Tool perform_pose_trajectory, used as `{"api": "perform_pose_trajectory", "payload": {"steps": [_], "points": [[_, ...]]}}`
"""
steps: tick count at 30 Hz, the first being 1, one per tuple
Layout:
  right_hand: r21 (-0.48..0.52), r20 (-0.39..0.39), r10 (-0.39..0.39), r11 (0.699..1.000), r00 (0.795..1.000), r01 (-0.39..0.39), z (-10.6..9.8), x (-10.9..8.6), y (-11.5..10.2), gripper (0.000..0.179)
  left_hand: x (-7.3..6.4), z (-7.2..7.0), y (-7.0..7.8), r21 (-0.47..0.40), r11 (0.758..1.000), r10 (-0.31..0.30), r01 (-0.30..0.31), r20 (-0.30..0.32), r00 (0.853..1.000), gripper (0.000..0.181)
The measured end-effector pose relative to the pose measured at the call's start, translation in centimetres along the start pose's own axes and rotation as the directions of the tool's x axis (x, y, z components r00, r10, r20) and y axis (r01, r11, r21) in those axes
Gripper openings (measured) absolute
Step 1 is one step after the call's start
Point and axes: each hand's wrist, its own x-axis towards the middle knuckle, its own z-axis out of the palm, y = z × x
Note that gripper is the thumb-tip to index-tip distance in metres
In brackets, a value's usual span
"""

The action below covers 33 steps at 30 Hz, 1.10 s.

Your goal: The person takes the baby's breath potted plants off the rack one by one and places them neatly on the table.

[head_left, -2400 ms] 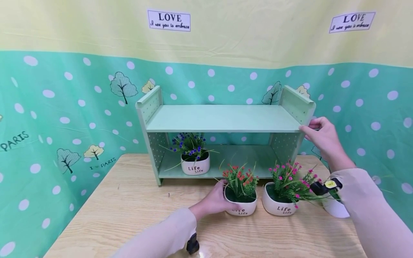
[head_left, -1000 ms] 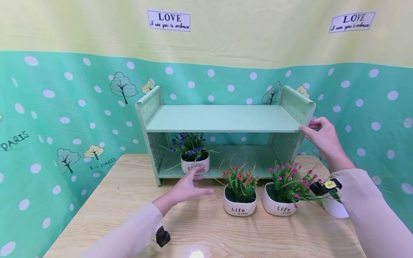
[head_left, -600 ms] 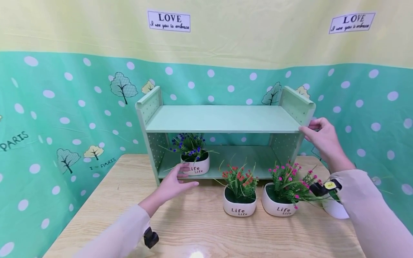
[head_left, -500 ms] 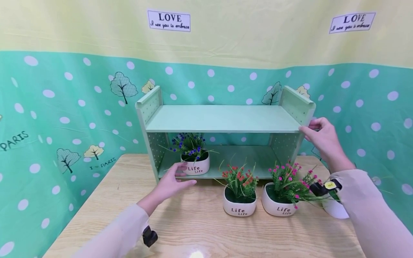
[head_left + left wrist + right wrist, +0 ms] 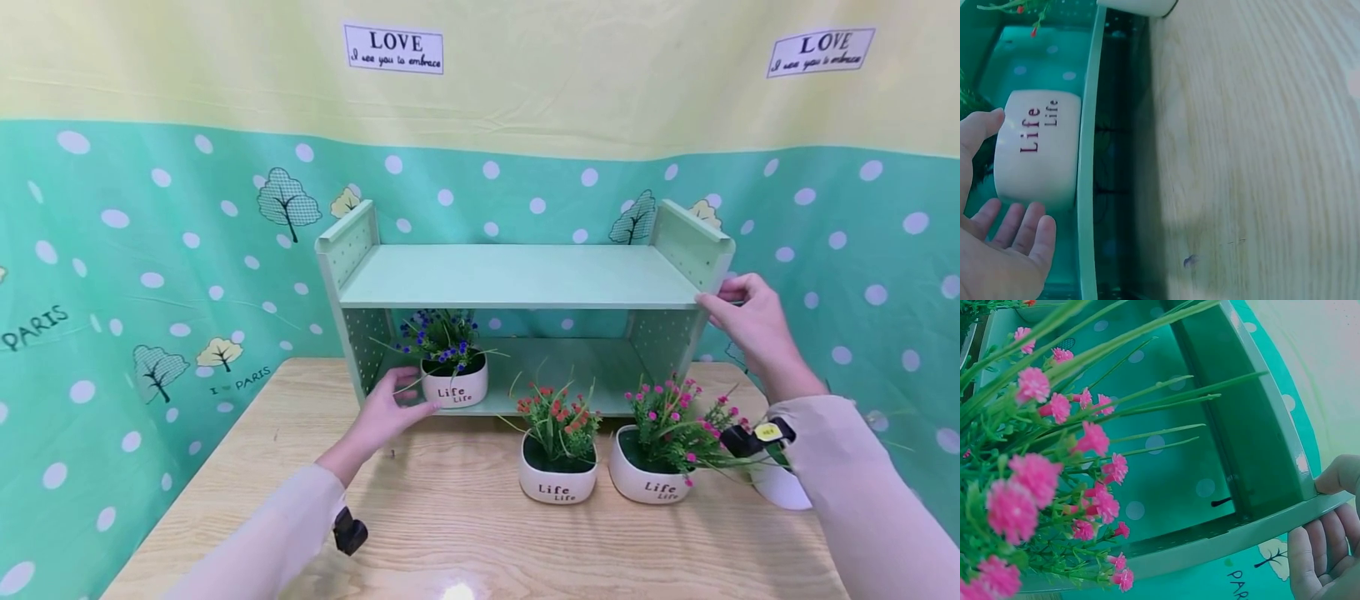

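Observation:
In the head view, my left hand point(image 5: 385, 414) is beside a white pot of blue flowers point(image 5: 454, 389) on the lower level of a green two-tier shelf point(image 5: 517, 276). Its fingers are spread and gently bent at the pot's left side, with the thumb near the front. Close up, the left wrist view has the thumb tip right at the "Life" pot point(image 5: 1040, 147) and the fingertips just under its end. My right hand point(image 5: 756, 321) grips the shelf's right side panel, thumb on the front edge and fingers behind. The right wrist view also shows that hand point(image 5: 1329, 540) on the panel edge.
On the wooden table point(image 5: 450, 533), in front of the shelf, stand a pot of red flowers point(image 5: 558, 483) and a pot of pink flowers point(image 5: 651, 483). Another white pot point(image 5: 780, 485) is partly hidden by the right sleeve. A patterned cloth point(image 5: 187, 267) hangs behind.
My left hand has let go of the red-flower pot, moved left over the table and come up to the left side of the blue-flower pot. The right hand has stayed on the shelf.

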Motion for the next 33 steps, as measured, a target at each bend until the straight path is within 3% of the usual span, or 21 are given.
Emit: {"api": "perform_pose_trajectory", "payload": {"steps": [14,25,33], "points": [[-0.017,-0.005,0.005,1.000,1.000,-0.005,0.1,-0.1,0.2,0.029,3.1,0.1,-0.9,0.013,0.999,-0.038,0.038,0.030,0.999,0.096],[-0.008,-0.013,0.004,1.000,1.000,-0.004,0.1,0.0,0.2,0.026,4.3,0.5,-0.5,0.053,0.994,-0.098,0.095,0.048,0.994,0.102],[-0.006,-0.017,-0.004,1.000,1.000,0.004,0.1,0.0,0.2,0.023,4.9,0.8,-0.5,0.038,0.997,-0.074,0.071,0.074,0.994,0.098]]}}
